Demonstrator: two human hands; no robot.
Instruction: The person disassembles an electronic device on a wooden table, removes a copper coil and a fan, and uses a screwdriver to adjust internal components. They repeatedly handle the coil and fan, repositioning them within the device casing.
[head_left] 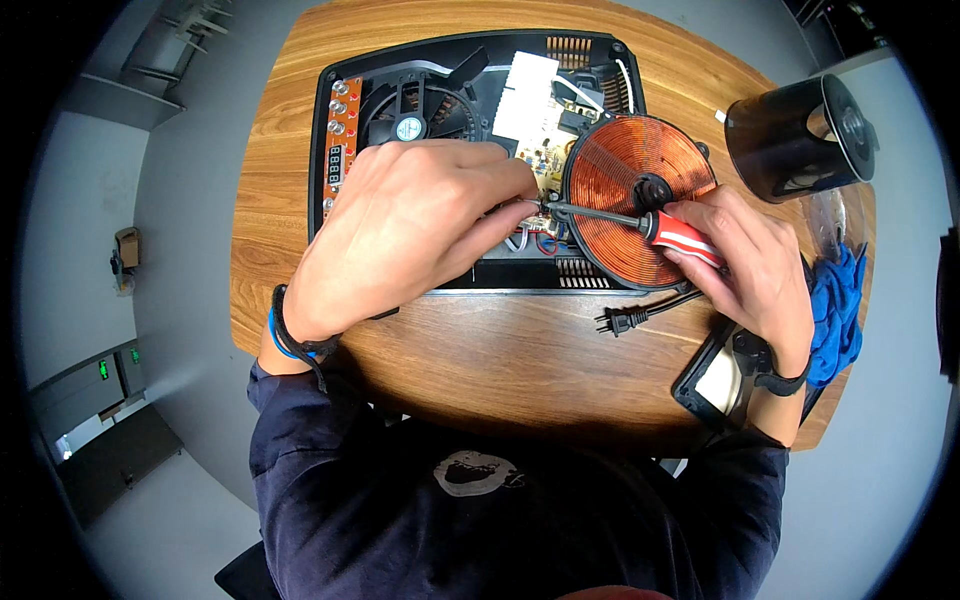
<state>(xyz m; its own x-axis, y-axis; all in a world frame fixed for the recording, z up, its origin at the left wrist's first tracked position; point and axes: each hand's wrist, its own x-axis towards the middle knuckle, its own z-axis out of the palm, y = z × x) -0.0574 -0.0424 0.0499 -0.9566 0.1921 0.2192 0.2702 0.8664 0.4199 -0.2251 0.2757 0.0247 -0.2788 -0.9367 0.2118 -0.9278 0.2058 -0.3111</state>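
My right hand (745, 260) grips a screwdriver (685, 238) by its red and white handle, above a round copper coil (610, 170). The dark shaft points left, its tip beside my left fingertips at the circuit board (548, 160). My left hand (415, 215) is closed in a pinch there; whatever lies between thumb and fingers is too small to make out. Both hands are over an opened induction cooker base (460, 280) with a black casing. Inside it are a cooling fan (425, 105), a white finned heat sink (525, 95) and an orange display board (337, 130), partly hidden by my left hand.
A power plug (622, 320) with its black cord lies near the coil on the wooden table (480, 345). At the right stand a black cylindrical container (785, 145) and a blue cloth (838, 315). A dark-framed tray-like object (712, 385) lies under my right forearm.
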